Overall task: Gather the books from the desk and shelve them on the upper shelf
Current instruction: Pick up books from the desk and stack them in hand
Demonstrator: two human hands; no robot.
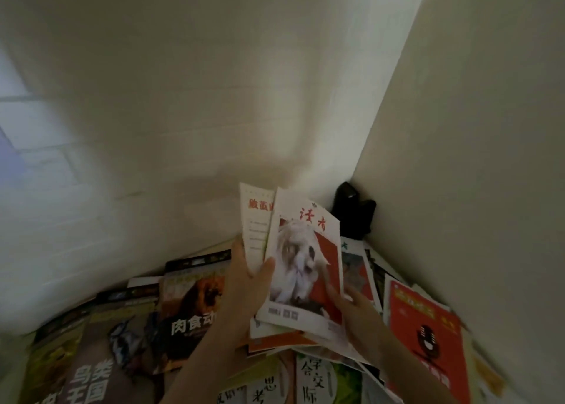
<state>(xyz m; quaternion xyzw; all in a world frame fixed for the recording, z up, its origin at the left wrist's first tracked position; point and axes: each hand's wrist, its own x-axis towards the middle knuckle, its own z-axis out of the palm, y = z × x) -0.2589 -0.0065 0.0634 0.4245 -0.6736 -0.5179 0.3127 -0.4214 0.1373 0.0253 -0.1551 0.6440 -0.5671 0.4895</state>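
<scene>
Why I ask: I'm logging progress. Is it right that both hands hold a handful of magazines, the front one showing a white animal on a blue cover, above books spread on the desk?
Not quite: the front magazine shows the white animal on a red and white cover, not blue. The head view shows it. The left hand and right hand do hold the handful above the spread books.

Home study corner, white walls (214,82), scattered magazines (189,306)

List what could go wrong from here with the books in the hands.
1. The left hand pinches two fanned booklets near their lower edge; one may slip out.
2. The right hand supports a loose, uneven stack; lower ones could slide off.
3. Overlapping books on the desk could be knocked or dragged.
</scene>
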